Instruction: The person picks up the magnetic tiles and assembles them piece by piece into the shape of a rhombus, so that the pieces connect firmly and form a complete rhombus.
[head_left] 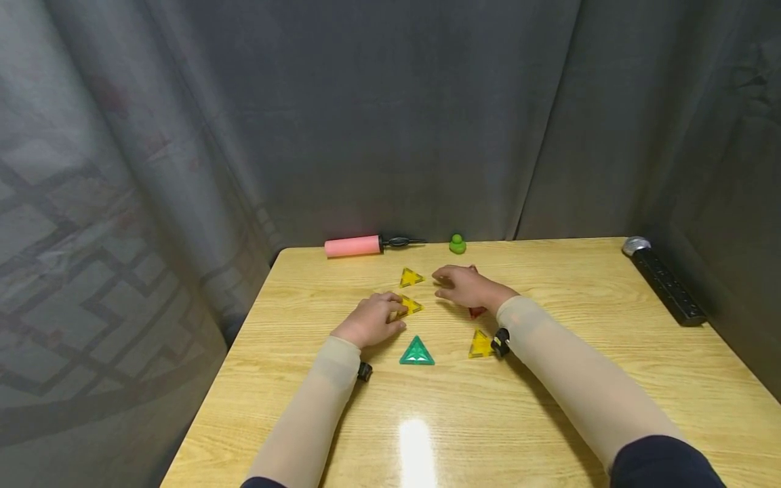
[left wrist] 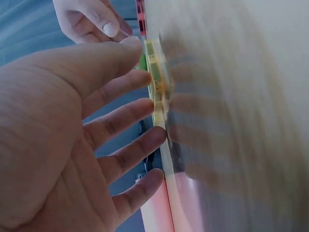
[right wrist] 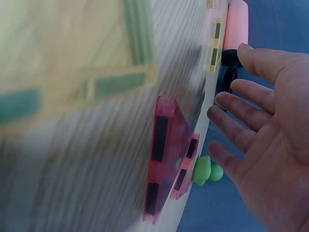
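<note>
Head view places both hands at the centre of the frame, above the triangular tiles. Left hand [head_left: 371, 320] is loosely spread, its fingers over the left side of the middle yellow tile [head_left: 412, 307]; right hand [head_left: 468, 287] is open and holds nothing, reaching over the red tiles, one red tile [head_left: 476, 312] showing at its lower edge, another red tile [head_left: 473, 268] at its upper edge. An upper yellow tile [head_left: 411, 276], a green tile [head_left: 417, 352] and a lower yellow tile [head_left: 480, 344] lie around them.

To handle the middle yellow tile well, bring the thumb and fingertips level with its thin rims and pinch from opposite sides rather than pressing on top, where it could slide. The dark strips along the rims look like magnets, so neighbouring pieces may snap together if brought near; keep the green tile apart.

Whether the left fingertips actually touch the yellow piece cannot be told. The right hand covers much of the red pair in the head view; in the right wrist view, the nearer one overlaps the other. That view's upper-left yellow tile [right wrist: 116, 82] is blurred and cut off.
</note>
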`<state>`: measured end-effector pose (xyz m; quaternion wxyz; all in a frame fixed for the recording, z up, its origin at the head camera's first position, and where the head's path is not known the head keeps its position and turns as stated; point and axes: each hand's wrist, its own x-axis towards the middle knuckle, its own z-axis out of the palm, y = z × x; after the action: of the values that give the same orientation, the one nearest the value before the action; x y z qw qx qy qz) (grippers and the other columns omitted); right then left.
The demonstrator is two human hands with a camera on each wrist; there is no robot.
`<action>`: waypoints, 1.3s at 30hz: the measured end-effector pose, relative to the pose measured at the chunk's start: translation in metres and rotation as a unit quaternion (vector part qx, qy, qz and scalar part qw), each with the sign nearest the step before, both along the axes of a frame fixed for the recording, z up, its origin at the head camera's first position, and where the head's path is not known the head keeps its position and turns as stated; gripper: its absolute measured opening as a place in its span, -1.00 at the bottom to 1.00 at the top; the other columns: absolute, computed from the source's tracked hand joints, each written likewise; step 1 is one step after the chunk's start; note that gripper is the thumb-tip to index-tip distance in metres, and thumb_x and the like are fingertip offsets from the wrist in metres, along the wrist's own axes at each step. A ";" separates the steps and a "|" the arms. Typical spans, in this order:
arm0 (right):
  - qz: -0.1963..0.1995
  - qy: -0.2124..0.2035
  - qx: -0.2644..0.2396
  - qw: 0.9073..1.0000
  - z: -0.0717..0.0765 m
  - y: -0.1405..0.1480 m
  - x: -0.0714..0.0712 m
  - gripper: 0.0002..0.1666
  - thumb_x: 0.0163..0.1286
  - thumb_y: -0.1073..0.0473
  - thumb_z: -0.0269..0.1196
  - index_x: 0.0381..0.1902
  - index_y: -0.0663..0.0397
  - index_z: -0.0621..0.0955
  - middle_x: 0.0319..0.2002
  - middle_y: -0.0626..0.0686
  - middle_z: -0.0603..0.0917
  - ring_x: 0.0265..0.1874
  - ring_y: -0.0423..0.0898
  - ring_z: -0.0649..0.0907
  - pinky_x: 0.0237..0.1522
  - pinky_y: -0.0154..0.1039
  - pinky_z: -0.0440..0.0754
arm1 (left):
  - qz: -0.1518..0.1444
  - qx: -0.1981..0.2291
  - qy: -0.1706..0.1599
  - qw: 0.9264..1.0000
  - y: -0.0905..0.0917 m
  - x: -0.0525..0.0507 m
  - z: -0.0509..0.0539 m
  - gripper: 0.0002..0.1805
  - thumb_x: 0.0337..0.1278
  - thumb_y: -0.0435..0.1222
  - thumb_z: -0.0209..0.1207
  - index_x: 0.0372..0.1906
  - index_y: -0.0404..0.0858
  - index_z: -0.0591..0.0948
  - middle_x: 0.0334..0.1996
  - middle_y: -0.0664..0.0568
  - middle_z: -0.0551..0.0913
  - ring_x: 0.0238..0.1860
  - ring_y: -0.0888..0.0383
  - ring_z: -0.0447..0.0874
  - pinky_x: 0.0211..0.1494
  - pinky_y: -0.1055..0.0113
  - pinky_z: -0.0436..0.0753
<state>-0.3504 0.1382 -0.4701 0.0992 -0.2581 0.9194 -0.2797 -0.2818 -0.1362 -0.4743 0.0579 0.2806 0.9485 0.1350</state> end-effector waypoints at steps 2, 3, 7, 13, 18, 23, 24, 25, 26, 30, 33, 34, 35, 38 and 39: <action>-0.003 0.002 0.004 1.000 -0.001 -0.003 -0.001 -0.39 0.57 0.10 0.30 0.46 0.22 0.49 0.41 0.21 0.53 0.44 0.16 0.46 0.46 0.14 0.39 | 0.011 0.007 -0.004 1.000 -0.004 -0.001 0.000 -0.56 0.48 -0.05 0.28 0.34 -0.06 0.67 0.38 0.02 0.53 0.38 -0.07 0.47 0.46 -0.12 0.40; -0.005 0.001 0.004 1.000 -0.001 -0.004 -0.002 -0.39 0.57 0.09 0.31 0.46 0.21 0.49 0.41 0.20 0.53 0.44 0.16 0.46 0.46 0.13 0.39 | 0.017 0.011 -0.006 1.000 -0.006 -0.002 0.000 -0.56 0.48 -0.06 0.28 0.33 -0.06 0.68 0.37 0.02 0.53 0.38 -0.06 0.47 0.46 -0.11 0.40; 0.000 -0.002 -0.005 1.000 -0.004 -0.010 -0.005 -0.37 0.55 0.11 0.33 0.46 0.24 0.49 0.41 0.22 0.52 0.44 0.18 0.46 0.46 0.14 0.39 | 0.043 0.022 -0.002 0.999 -0.012 -0.003 0.001 -0.60 0.45 -0.06 0.31 0.27 -0.06 0.70 0.32 0.05 0.56 0.35 -0.03 0.50 0.43 -0.10 0.43; 0.013 0.004 -0.007 1.000 -0.005 -0.015 -0.005 -0.34 0.53 0.13 0.35 0.46 0.28 0.48 0.41 0.24 0.51 0.44 0.21 0.45 0.45 0.14 0.40 | 0.071 0.024 0.007 0.997 -0.018 -0.005 0.001 -0.61 0.43 -0.05 0.33 0.25 -0.05 0.71 0.29 0.08 0.57 0.34 -0.02 0.51 0.41 -0.09 0.43; 0.025 0.021 0.006 0.999 -0.005 -0.023 -0.009 -0.35 0.51 0.13 0.37 0.45 0.26 0.50 0.42 0.22 0.50 0.45 0.19 0.43 0.48 0.11 0.36 | 0.087 0.032 0.005 0.996 -0.025 -0.006 0.001 -0.60 0.42 -0.07 0.34 0.25 -0.08 0.70 0.25 0.08 0.58 0.30 -0.01 0.54 0.40 -0.07 0.43; 0.036 0.021 -0.003 0.999 -0.005 -0.033 -0.010 -0.39 0.49 0.20 0.37 0.42 0.26 0.52 0.42 0.22 0.50 0.47 0.18 0.41 0.51 0.10 0.32 | 0.090 0.057 -0.003 0.994 -0.031 -0.008 0.000 -0.61 0.41 -0.09 0.35 0.23 -0.10 0.70 0.23 0.07 0.58 0.29 -0.03 0.54 0.40 -0.10 0.43; 0.039 0.019 -0.005 0.999 -0.005 -0.034 -0.009 -0.40 0.49 0.21 0.36 0.42 0.26 0.53 0.43 0.23 0.49 0.48 0.19 0.40 0.51 0.10 0.31 | 0.089 0.062 -0.006 0.994 -0.031 -0.009 -0.001 -0.61 0.40 -0.09 0.35 0.23 -0.10 0.70 0.23 0.07 0.57 0.29 -0.04 0.53 0.40 -0.12 0.43; 0.041 0.016 -0.006 0.999 -0.005 -0.036 -0.009 -0.41 0.49 0.22 0.36 0.41 0.26 0.53 0.43 0.23 0.49 0.48 0.19 0.40 0.51 0.10 0.30 | 0.087 0.066 -0.008 0.994 -0.032 -0.009 -0.002 -0.61 0.41 -0.09 0.35 0.24 -0.10 0.70 0.23 0.07 0.57 0.29 -0.04 0.53 0.40 -0.13 0.43; 0.043 0.013 -0.005 0.999 -0.005 -0.037 -0.009 -0.41 0.50 0.23 0.35 0.42 0.26 0.53 0.43 0.23 0.49 0.48 0.19 0.40 0.51 0.11 0.30 | 0.086 0.068 -0.009 0.994 -0.033 -0.010 -0.003 -0.60 0.41 -0.09 0.35 0.24 -0.10 0.70 0.24 0.07 0.56 0.30 -0.04 0.52 0.40 -0.14 0.43; 0.050 0.003 0.010 0.999 -0.003 -0.038 -0.006 -0.42 0.53 0.21 0.33 0.43 0.25 0.52 0.44 0.23 0.48 0.48 0.20 0.40 0.50 0.11 0.32 | 0.084 0.074 -0.013 0.994 -0.035 -0.012 -0.006 -0.58 0.42 -0.08 0.34 0.27 -0.09 0.68 0.27 0.06 0.54 0.33 -0.05 0.49 0.41 -0.16 0.42; 0.055 0.006 0.021 0.998 -0.001 -0.035 -0.004 -0.42 0.53 0.20 0.33 0.42 0.26 0.53 0.41 0.22 0.51 0.44 0.19 0.44 0.47 0.10 0.38 | 0.087 0.079 -0.017 0.993 -0.036 -0.013 -0.007 -0.57 0.43 -0.09 0.34 0.30 -0.10 0.66 0.30 0.04 0.52 0.35 -0.05 0.48 0.43 -0.10 0.44; 0.056 0.010 0.023 0.998 -0.001 -0.034 -0.004 -0.43 0.53 0.21 0.33 0.41 0.27 0.54 0.39 0.22 0.52 0.42 0.19 0.46 0.46 0.10 0.40 | 0.087 0.082 -0.020 0.993 -0.036 -0.014 -0.008 -0.57 0.43 -0.10 0.33 0.30 -0.11 0.66 0.31 0.03 0.51 0.35 -0.05 0.47 0.43 -0.07 0.45; 0.059 0.015 0.025 0.998 0.000 -0.033 -0.003 -0.45 0.52 0.21 0.34 0.40 0.27 0.55 0.36 0.21 0.54 0.40 0.18 0.49 0.44 0.09 0.42 | 0.087 0.084 -0.023 0.992 -0.036 -0.014 -0.008 -0.56 0.44 -0.11 0.33 0.31 -0.12 0.66 0.32 0.02 0.50 0.35 -0.05 0.47 0.42 -0.04 0.47; 0.071 0.038 0.040 0.996 0.000 -0.030 -0.002 -0.49 0.50 0.21 0.36 0.33 0.27 0.60 0.26 0.17 0.60 0.31 0.15 0.56 0.38 0.07 0.49 | 0.085 0.092 -0.029 0.992 -0.037 -0.014 -0.009 -0.56 0.45 -0.14 0.32 0.32 -0.17 0.65 0.36 -0.03 0.47 0.35 -0.06 0.47 0.38 0.05 0.53; 0.075 0.046 0.046 0.995 0.001 -0.029 -0.001 -0.51 0.49 0.21 0.37 0.31 0.26 0.61 0.23 0.16 0.61 0.27 0.13 0.58 0.35 0.05 0.52 | 0.085 0.094 -0.031 0.992 -0.037 -0.014 -0.009 -0.55 0.45 -0.14 0.31 0.33 -0.18 0.65 0.38 -0.03 0.46 0.35 -0.06 0.48 0.38 0.07 0.54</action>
<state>-0.3514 0.1090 -0.4695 0.0890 -0.3343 0.9130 -0.2162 -0.2959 -0.1731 -0.4832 0.0488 0.1993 0.9498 0.2361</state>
